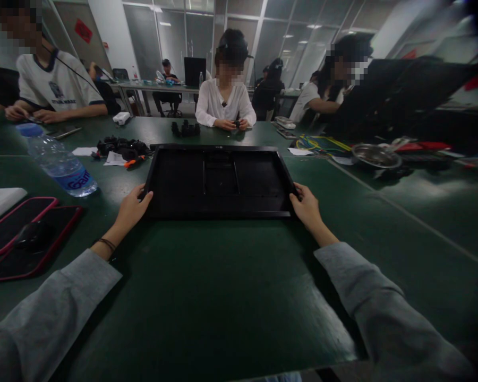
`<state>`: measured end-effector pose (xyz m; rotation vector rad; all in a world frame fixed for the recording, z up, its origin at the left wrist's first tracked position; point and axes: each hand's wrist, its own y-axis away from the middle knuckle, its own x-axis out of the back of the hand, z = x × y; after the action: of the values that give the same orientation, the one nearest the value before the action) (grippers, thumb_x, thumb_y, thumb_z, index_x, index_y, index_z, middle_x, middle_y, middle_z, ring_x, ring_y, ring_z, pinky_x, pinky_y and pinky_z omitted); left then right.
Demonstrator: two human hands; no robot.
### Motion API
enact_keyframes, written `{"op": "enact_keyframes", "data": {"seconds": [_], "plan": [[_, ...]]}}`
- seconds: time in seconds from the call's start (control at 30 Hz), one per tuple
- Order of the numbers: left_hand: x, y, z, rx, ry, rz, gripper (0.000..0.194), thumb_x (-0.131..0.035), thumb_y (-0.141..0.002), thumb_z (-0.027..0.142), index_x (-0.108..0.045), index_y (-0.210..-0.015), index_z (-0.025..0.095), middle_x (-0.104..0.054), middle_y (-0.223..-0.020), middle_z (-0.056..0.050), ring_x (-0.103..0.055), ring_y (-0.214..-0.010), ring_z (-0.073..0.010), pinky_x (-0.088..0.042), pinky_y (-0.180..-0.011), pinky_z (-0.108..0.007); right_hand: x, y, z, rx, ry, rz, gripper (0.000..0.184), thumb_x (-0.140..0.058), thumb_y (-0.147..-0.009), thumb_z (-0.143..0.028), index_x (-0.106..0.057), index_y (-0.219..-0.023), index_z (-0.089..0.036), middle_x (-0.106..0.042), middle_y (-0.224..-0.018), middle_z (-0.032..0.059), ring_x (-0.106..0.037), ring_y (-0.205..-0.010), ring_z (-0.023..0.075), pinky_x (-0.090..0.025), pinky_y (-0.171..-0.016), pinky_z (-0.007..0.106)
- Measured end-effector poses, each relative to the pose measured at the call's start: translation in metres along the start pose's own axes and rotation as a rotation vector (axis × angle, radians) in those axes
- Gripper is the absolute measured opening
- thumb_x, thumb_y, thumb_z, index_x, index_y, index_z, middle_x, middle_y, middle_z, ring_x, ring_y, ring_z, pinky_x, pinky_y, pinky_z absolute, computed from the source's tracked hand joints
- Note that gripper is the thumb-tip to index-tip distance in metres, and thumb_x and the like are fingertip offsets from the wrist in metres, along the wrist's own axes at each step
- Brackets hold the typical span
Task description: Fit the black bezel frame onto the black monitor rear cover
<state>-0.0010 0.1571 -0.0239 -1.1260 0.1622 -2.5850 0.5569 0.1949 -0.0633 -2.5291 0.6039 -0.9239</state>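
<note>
A black rectangular panel [175,180] with a raised rim, much like a monitor casing, lies on the green table [223,297] in front of me. Its middle has a framed recess, and a small pale mark shows on the far rim. My left hand [137,204] grips the left edge, thumb on top and fingers mostly hidden behind the side. On the opposite side my right hand [306,204] is closed around the right edge in the same way.
Left stand a water bottle [63,162], a mouse [33,235] and red-edged dark pads [51,254]. Tangled black parts [121,147] lie beyond. At right are a metal bowl [376,156] and coloured cables [322,142]. A person [225,103] sits opposite; others sit on both sides.
</note>
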Motion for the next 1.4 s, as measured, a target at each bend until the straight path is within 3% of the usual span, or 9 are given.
{"op": "enact_keyframes", "data": {"seconds": [1.4], "plan": [[0.0,0.0,-0.002,0.01,-0.016,-0.006,0.057,-0.055,-0.095,0.043,-0.055,-0.146,0.017,-0.069,-0.132,-0.017,-0.066,-0.122,-0.0317,-0.051,-0.106,-0.047,0.004,0.003,-0.012,-0.043,0.03,-0.009,0.052,-0.061,-0.081,-0.032,-0.063,-0.131,-0.018,-0.074,-0.114,0.0141,-0.07,-0.11,0.0309,-0.051,-0.106,0.054]]}}
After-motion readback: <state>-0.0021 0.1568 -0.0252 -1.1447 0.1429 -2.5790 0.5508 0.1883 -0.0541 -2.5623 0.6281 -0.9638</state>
